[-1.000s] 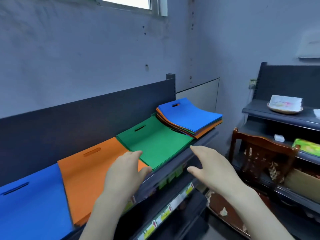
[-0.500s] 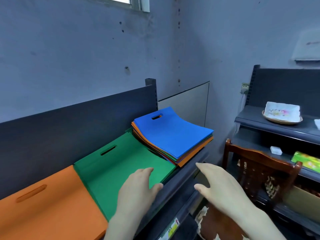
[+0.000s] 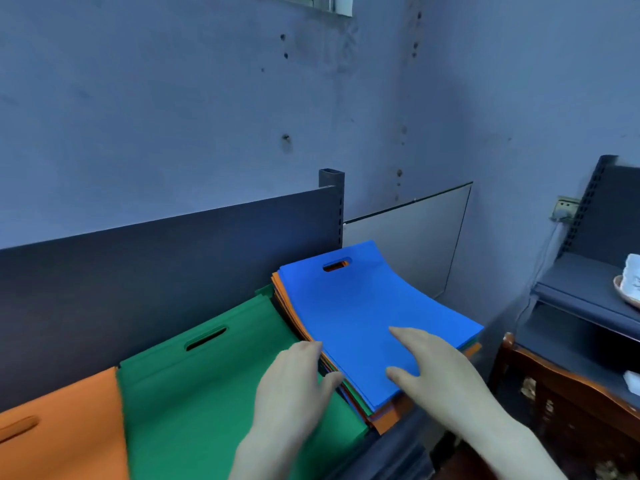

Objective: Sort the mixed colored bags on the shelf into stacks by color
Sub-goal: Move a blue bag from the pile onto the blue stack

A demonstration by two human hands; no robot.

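The right hand point(image 3: 446, 375) is laid flat, fingers straight and slightly spread, on the blue bag point(image 3: 356, 306) that tops the mixed stack point(image 3: 388, 420) at the right end of the shelf point(image 3: 401, 452). The left hand point(image 3: 294, 386) is held over the green bag point(image 3: 194, 393), its relaxed fingers set against the stack's left edge.

blue bag point(image 3: 367, 317), green bag point(image 3: 207, 386), orange bag point(image 3: 62, 427)

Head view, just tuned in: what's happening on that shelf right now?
A person is working the mixed stack at the right end of the shelf. The right hand rests flat on the top blue bag; the left hand touches the stack's left edge. A green bag and an orange bag lie separately to the left. Nothing is lifted yet.
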